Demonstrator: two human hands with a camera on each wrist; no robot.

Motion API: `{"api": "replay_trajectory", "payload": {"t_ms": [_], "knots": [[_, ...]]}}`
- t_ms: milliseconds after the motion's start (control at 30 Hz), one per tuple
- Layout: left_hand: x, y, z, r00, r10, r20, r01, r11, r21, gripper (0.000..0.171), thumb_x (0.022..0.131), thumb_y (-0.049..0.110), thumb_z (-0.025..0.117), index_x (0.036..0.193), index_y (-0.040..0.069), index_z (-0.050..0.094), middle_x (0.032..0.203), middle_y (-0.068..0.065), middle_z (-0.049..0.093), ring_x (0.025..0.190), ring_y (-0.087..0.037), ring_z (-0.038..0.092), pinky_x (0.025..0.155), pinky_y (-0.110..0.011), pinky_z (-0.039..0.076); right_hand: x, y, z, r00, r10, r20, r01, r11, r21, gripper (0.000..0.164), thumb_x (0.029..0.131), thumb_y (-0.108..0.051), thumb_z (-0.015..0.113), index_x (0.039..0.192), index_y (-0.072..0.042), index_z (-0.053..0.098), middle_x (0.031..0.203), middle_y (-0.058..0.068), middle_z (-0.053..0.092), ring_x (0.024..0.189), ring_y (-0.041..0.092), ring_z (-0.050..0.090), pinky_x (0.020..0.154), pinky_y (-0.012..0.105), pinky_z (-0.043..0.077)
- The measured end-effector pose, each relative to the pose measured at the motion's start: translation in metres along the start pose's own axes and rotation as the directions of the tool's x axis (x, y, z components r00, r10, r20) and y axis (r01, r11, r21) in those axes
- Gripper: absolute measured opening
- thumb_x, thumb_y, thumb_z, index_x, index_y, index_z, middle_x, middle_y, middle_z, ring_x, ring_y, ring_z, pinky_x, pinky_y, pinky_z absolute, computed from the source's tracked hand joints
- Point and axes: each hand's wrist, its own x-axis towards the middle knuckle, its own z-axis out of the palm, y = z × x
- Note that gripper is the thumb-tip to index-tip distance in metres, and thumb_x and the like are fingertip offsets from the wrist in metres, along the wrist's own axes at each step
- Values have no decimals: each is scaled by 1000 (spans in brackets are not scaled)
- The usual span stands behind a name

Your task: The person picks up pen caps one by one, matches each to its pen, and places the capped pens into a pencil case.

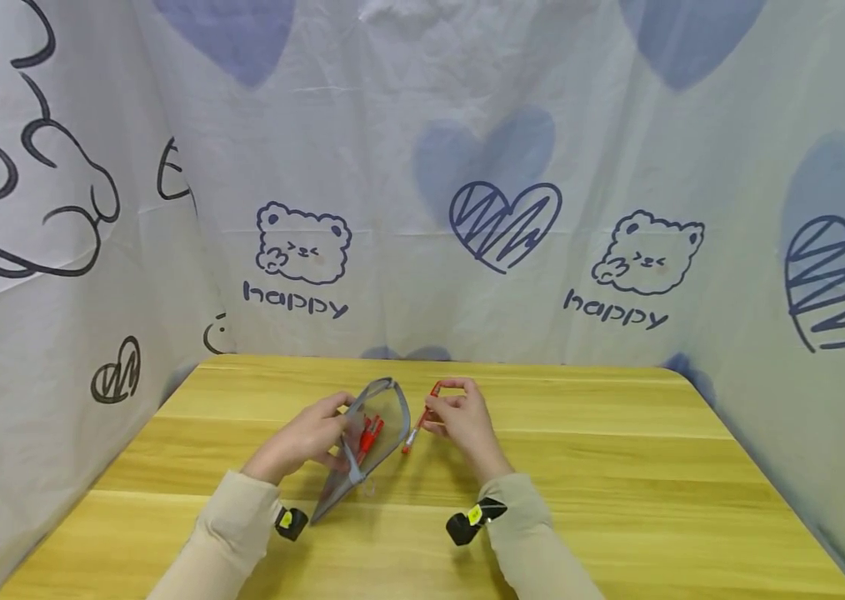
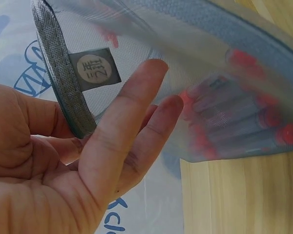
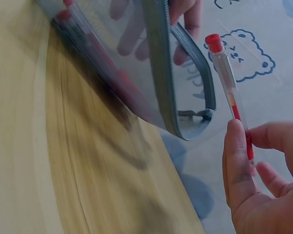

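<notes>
My left hand (image 1: 310, 433) grips the rim of a grey mesh zipper pouch (image 1: 405, 417), whose mouth gapes towards the right. In the left wrist view the thumb side pinches the zipper edge near a small label (image 2: 96, 68), while other fingers extend along the mesh. Several red-ended pens (image 2: 219, 112) lie inside, blurred through the mesh. Just right of the opening, my right hand (image 1: 467, 421) pinches a clear-barrelled red pen (image 3: 226, 73) between thumb and fingers. That pen is tilted and apart from the pouch, its red end pointing down towards the table in the head view.
Beneath both hands is a wood-grain table (image 1: 617, 483). A pale cloth (image 1: 392, 275) printed with hearts and bears hangs along the back and both sides. Each wrist carries a small black camera, such as the right one (image 1: 462, 527).
</notes>
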Motion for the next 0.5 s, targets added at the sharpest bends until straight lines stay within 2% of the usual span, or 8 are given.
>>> {"api": "replay_trajectory", "payload": {"t_ms": [200, 500], "knots": [[2, -1, 0, 1000, 16, -4, -16, 1000, 17, 32, 108, 9, 43, 136, 0, 53, 102, -21, 63, 86, -26, 68, 69, -43, 66, 2, 0, 10, 999, -25, -47, 24, 1000, -17, 40, 101, 3, 66, 136, 1, 47, 95, 9, 58, 73, 13, 71, 64, 21, 62], [3, -3, 0, 1000, -3, -17, 3, 1000, 4, 32, 107, 7, 42, 136, -1, 53, 103, -21, 64, 86, -27, 70, 71, -42, 67, 5, 6, 26, 996, -63, -70, 58, 996, -70, 40, 99, 4, 68, 134, 2, 49, 96, 9, 56, 70, 14, 68, 64, 24, 64]]}}
